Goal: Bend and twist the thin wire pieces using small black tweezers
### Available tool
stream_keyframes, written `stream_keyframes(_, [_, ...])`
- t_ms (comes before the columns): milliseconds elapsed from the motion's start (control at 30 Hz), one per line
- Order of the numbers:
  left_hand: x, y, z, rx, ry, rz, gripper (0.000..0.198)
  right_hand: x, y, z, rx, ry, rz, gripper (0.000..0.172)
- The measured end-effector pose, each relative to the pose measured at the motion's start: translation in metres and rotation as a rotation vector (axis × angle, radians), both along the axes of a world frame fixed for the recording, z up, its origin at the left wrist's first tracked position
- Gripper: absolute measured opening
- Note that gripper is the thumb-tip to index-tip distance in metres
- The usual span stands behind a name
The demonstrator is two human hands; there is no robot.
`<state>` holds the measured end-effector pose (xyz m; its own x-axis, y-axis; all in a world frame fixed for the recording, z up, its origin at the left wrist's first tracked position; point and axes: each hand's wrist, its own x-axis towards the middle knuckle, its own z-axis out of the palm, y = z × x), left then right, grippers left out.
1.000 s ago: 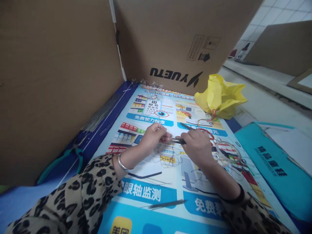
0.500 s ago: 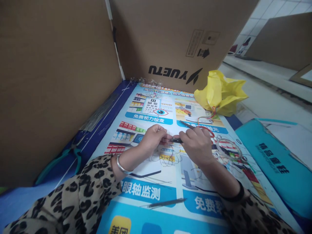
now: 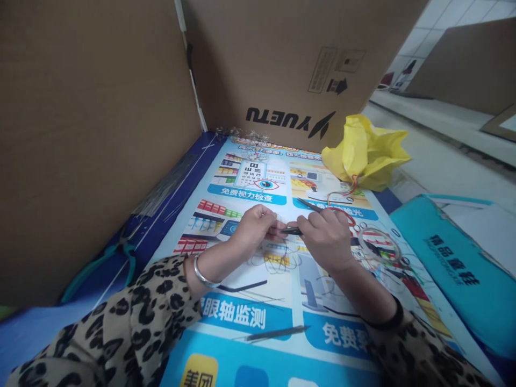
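Note:
My left hand (image 3: 258, 228) is closed in a pinch at the middle of the poster-covered table, its fingertips on a fine wire piece that I can barely make out. Thin wire loops (image 3: 284, 260) show just below those fingers; whether they join the held piece is unclear. My right hand (image 3: 326, 236) is wrapped round a black, narrow-tipped tool (image 3: 292, 231), whose tip reaches the left fingertips. The fist hides the tool's handles. Beyond the right knuckles, a dark pointed blade (image 3: 307, 205) and a red loop (image 3: 344, 216) look like scissors, partly covered by the hand.
Teal-handled pliers (image 3: 121, 250) lie at left near wire lengths (image 3: 161, 185). Dark thin rods (image 3: 278, 333) lie in front. A clear ring-shaped roll (image 3: 379, 244), a yellow bag (image 3: 365, 153) and a teal box (image 3: 447, 269) are at right. Cardboard walls (image 3: 282, 64) stand behind and left.
Both hands keep nearly the same pose, with the black tool's tip still at the left fingertips. The view has shifted very slightly.

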<state>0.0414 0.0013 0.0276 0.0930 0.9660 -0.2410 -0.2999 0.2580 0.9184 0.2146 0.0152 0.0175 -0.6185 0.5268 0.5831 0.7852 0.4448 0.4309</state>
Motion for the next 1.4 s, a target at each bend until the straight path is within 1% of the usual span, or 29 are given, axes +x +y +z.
stream_keyframes(167, [0.0001, 0.0007, -0.0021, -0.007, 0.019, 0.007, 0.008, 0.0006, 0.0001, -0.0013, 0.073, -0.032, -0.01, 0.019])
stream_keyframes(400, [0.0006, -0.0008, 0.0008, -0.029, -0.03, -0.036, 0.01, 0.0034, 0.0014, -0.0031, 0.077, -0.028, 0.037, 0.019])
stream_keyframes(567, [0.0007, -0.0007, 0.0008, -0.035, -0.01, -0.029, 0.009, 0.0022, 0.0013, -0.003, 0.04, 0.016, 0.05, 0.022])
stream_keyframes(733, [0.0006, -0.0005, 0.0007, -0.051, -0.009, -0.034, 0.011, 0.0009, 0.0027, -0.0028, 0.137, 0.01, 0.068, 0.019])
stream_keyframes(800, [0.0005, -0.0004, 0.0004, -0.048, -0.006, -0.039, 0.01, 0.0007, 0.003, -0.0027, 0.149, -0.001, 0.071, 0.017])
stream_keyframes(1000, [0.0003, -0.0001, -0.0029, -0.012, 0.001, -0.023, 0.009, 0.0004, 0.0022, -0.0033, 0.113, -0.009, 0.053, 0.015])
stream_keyframes(1133, [0.0, 0.0002, -0.0025, 0.033, 0.021, -0.003, 0.008, -0.0001, 0.0021, -0.005, 0.079, -0.011, 0.046, 0.014])
stream_keyframes(1400, [-0.0011, 0.0007, 0.003, 0.158, 0.038, 0.036, 0.014, -0.0027, 0.0003, -0.0047, -0.08, 0.039, 0.002, 0.018])
